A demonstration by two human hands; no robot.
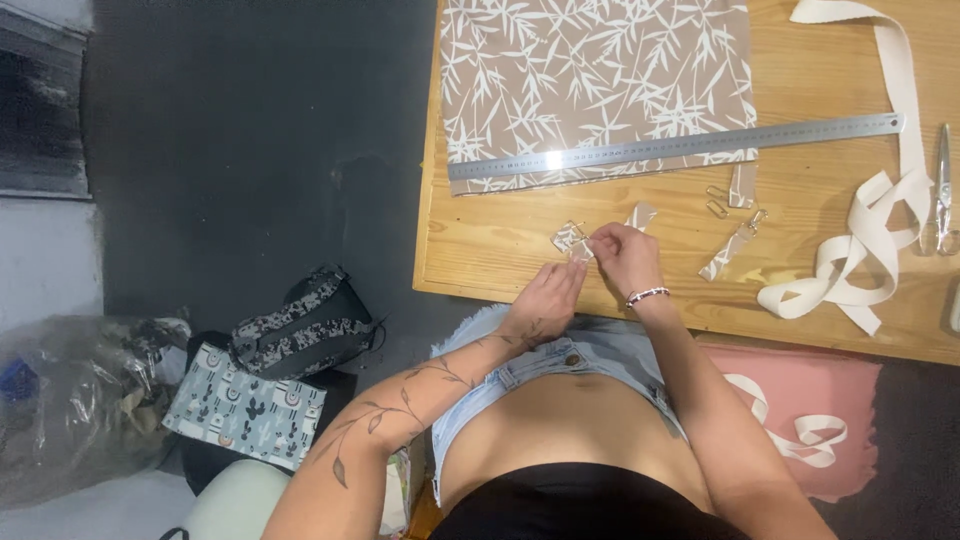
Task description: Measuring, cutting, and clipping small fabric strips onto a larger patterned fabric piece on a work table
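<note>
Partly hidden between your fingertips, the small fabric strip (572, 240) is hard to make out, and whether a clip sits on it cannot be told. At the right edge of the frame the scissors (944, 190) are cut off. Your wooden surface (480, 250) fills the upper right, carrying leaf-print fabric (595, 80), a steel ruler (680, 147) and cream webbing (870, 240); dark floor and bags lie at left. Your left hand (548, 300) and right hand (625, 258) both pinch that strip near the surface's front edge.
</note>
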